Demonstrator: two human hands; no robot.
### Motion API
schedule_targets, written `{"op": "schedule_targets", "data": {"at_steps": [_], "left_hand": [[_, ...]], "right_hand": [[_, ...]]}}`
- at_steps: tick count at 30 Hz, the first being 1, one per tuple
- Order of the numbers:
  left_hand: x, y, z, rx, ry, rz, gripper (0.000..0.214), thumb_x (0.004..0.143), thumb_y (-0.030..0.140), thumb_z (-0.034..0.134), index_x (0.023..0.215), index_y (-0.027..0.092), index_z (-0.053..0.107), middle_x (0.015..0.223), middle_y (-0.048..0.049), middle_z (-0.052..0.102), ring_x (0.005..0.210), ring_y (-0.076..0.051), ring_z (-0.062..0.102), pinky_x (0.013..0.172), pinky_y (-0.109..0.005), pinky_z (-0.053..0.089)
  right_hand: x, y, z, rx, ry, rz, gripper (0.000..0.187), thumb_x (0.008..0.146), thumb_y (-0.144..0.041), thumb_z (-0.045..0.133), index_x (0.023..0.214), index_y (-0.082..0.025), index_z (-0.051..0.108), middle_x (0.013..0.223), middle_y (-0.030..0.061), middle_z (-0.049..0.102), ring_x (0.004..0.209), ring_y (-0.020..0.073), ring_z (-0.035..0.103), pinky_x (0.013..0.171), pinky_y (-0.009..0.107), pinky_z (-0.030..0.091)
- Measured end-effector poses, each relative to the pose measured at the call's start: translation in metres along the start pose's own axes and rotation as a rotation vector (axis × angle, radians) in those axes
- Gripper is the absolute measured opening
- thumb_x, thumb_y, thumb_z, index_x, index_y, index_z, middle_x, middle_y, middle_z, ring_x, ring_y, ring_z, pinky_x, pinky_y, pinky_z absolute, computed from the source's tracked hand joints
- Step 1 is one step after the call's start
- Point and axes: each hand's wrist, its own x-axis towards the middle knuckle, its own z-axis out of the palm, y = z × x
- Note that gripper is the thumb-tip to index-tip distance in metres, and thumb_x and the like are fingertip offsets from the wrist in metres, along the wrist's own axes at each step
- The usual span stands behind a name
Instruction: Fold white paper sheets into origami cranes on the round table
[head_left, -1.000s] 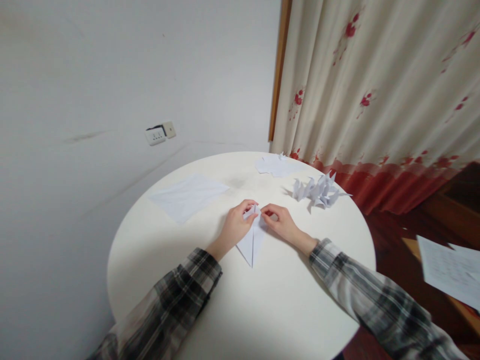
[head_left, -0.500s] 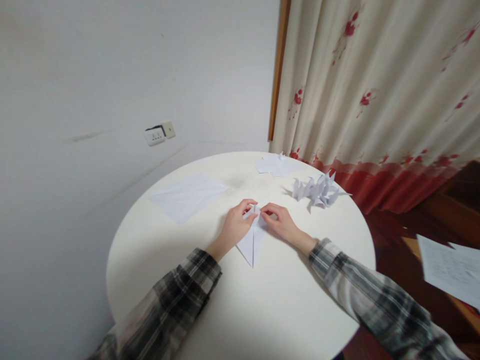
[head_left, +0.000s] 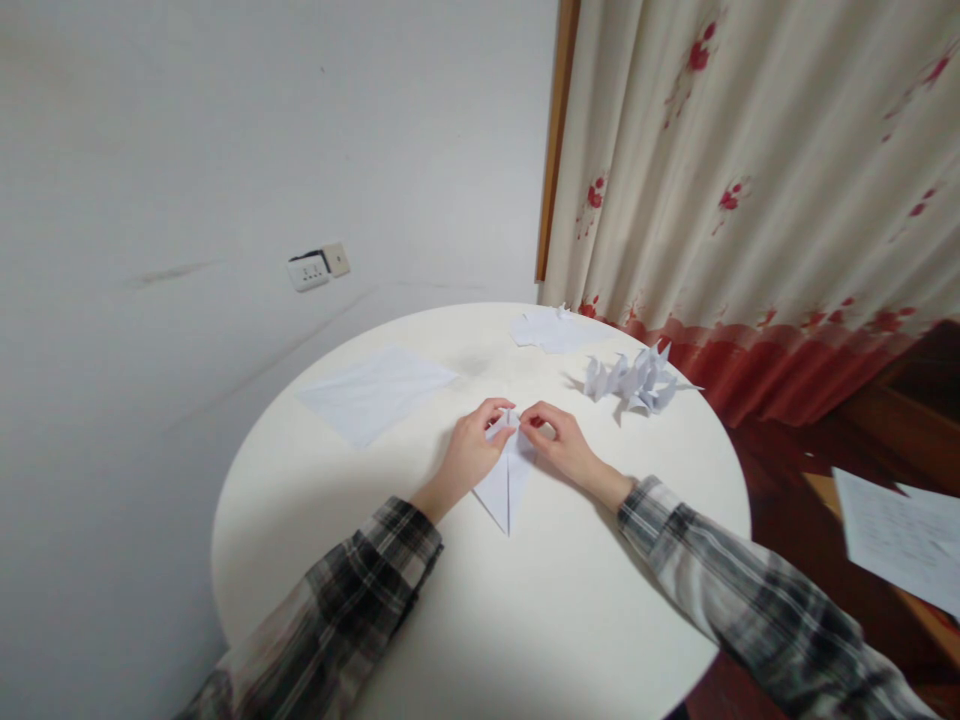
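Note:
A white folded paper (head_left: 505, 487) shaped like a narrow kite lies on the round white table (head_left: 465, 620), its tip pointing toward me. My left hand (head_left: 471, 452) pinches the paper's upper left flap with curled fingers. My right hand (head_left: 559, 443) pinches the upper right flap beside it. The two hands almost touch over the paper's top end, which they partly hide.
A flat white sheet (head_left: 375, 392) lies at the table's left. Several small folded paper figures (head_left: 636, 382) stand at the right, with more white paper pieces (head_left: 551, 329) at the far edge. A flowered curtain (head_left: 750, 180) hangs behind; loose papers (head_left: 896, 540) rest at far right.

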Motion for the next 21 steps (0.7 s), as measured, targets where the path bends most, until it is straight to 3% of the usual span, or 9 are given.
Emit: {"op": "schedule_targets", "data": {"at_steps": [21], "left_hand": [[0.0003, 0.0069, -0.0013, -0.020, -0.027, 0.007, 0.026, 0.072, 0.015, 0.055, 0.097, 0.022, 0.055, 0.096, 0.0000, 0.065, 0.093, -0.016, 0.061, 0.086, -0.029, 0.046]], "right_hand": [[0.0000, -0.0039, 0.0023, 0.037, 0.038, 0.005, 0.010, 0.078, -0.021, 0.048, 0.074, -0.017, 0.056, 0.072, 0.0009, 0.056, 0.069, 0.0119, 0.051, 0.068, 0.024, 0.041]]}}
